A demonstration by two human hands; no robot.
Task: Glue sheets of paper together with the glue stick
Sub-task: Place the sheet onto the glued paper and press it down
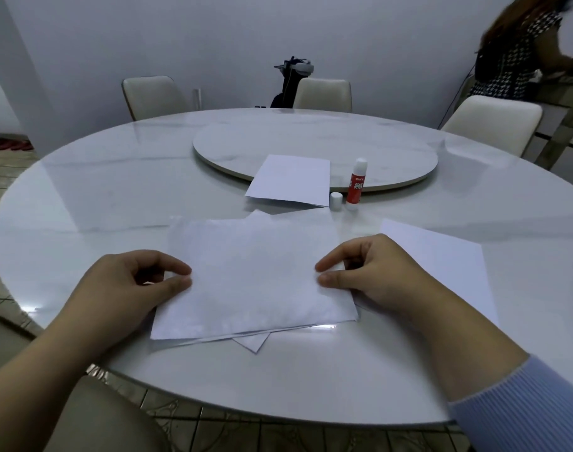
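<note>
A stack of white paper sheets [252,278] lies in front of me on the round white table [99,197], its layers slightly askew. My left hand [138,282] pinches the top sheet's left edge between thumb and forefinger. My right hand [373,272] pinches its right edge the same way. A red and white glue stick [356,185] stands upright and uncapped beyond the stack, with its white cap [335,201] beside it on the left.
A single white sheet [291,179] lies half on the round turntable [376,148] at the table's middle. Another sheet [442,256] lies to the right of my right hand. Cream chairs [153,96] ring the table. A person [520,53] stands at the far right.
</note>
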